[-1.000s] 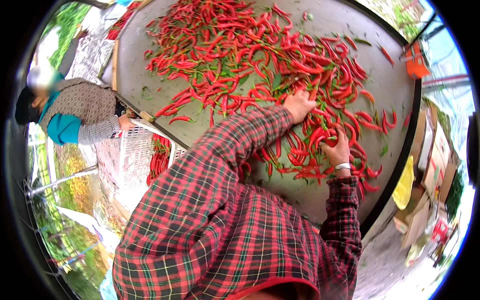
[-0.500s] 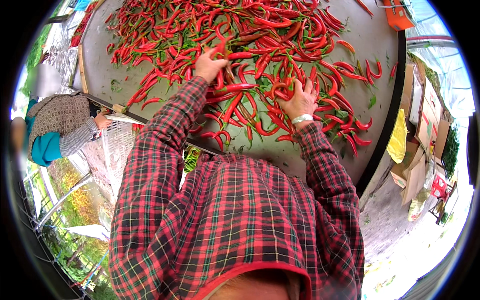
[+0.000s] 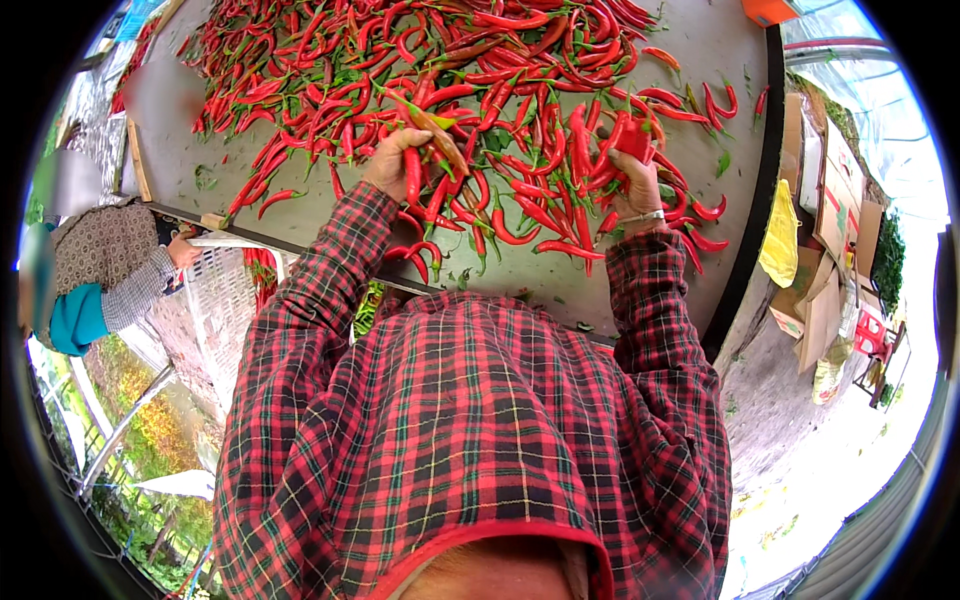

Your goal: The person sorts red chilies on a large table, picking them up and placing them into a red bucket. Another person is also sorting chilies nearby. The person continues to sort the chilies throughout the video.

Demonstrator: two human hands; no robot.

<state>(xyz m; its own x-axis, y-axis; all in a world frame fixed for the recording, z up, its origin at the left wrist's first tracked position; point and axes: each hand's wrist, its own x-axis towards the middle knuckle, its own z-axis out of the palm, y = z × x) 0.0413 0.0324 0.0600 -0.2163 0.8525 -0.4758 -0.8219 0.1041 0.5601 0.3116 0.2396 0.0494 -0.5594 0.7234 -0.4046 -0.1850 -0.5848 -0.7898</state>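
Note:
Red chili peppers (image 3: 460, 95) with green stems and loose leaves lie heaped across a grey tabletop (image 3: 340, 190). My left hand (image 3: 400, 160) is closed around a few chilies; a brownish, partly yellow-green one (image 3: 440, 145) sticks out past the fingers and a red one hangs below. To the right, my right hand (image 3: 635, 180) is closed on a small bunch of red chilies (image 3: 633, 138), raised slightly over the pile. Its wrist carries a light band. Between the hands, more chilies (image 3: 540, 200) lie spread loosely on the table.
A dark rim (image 3: 762, 200) bounds the table at right. Beyond it are a yellow bag (image 3: 780, 240), cardboard boxes (image 3: 840, 210) and a red crate (image 3: 870, 332). At left another person's hand (image 3: 183, 250) is by a white plastic crate (image 3: 225, 285). An orange box (image 3: 768, 10) sits top right.
My left hand has drawn back slightly toward me, now with chilies in it. My right hand has moved right and closed on a bunch. The whole view has shifted a little.

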